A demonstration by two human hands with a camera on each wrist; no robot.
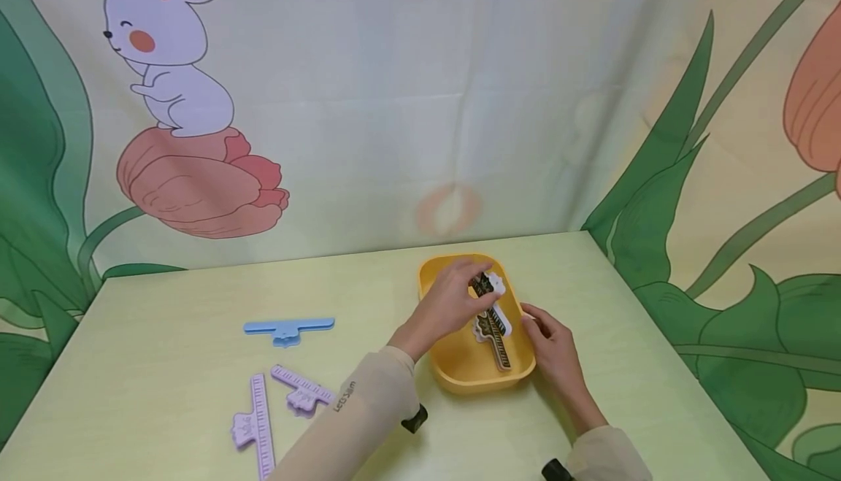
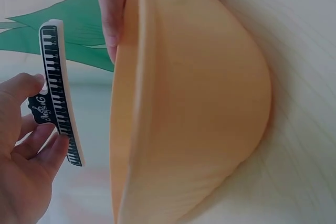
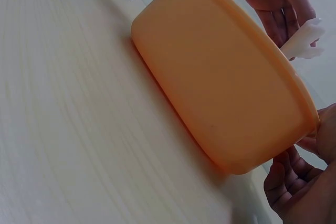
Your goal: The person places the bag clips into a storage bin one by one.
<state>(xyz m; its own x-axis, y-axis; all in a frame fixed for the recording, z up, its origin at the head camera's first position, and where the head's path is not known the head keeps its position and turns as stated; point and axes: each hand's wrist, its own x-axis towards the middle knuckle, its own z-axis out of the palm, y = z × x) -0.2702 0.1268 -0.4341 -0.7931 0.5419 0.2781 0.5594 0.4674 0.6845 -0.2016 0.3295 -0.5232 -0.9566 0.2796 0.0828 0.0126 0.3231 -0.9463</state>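
The left hand [image 1: 447,302] is over the yellow basket [image 1: 453,379], pinching a black-and-white clip. In the left wrist view this clip [image 2: 54,77] shows piano keys and the word Music, held between the thumb and fingers of the left hand [image 2: 26,150]. Another piano-key clip [image 1: 501,353] lies inside the basket, partly overlapped by the held one in the head view. At the basket's right side, the right hand [image 1: 558,349] holds the rim, its thumb and fingers around the edge; the right wrist view shows the right hand [image 3: 304,187] at the basket's end.
To the left on the table [image 1: 164,364] are a blue clip [image 1: 289,326] and two purple clips [image 1: 263,422], [image 1: 298,385], one partly behind the left sleeve. A printed cloth with a rabbit [image 1: 187,94] hangs behind the table's back edge.
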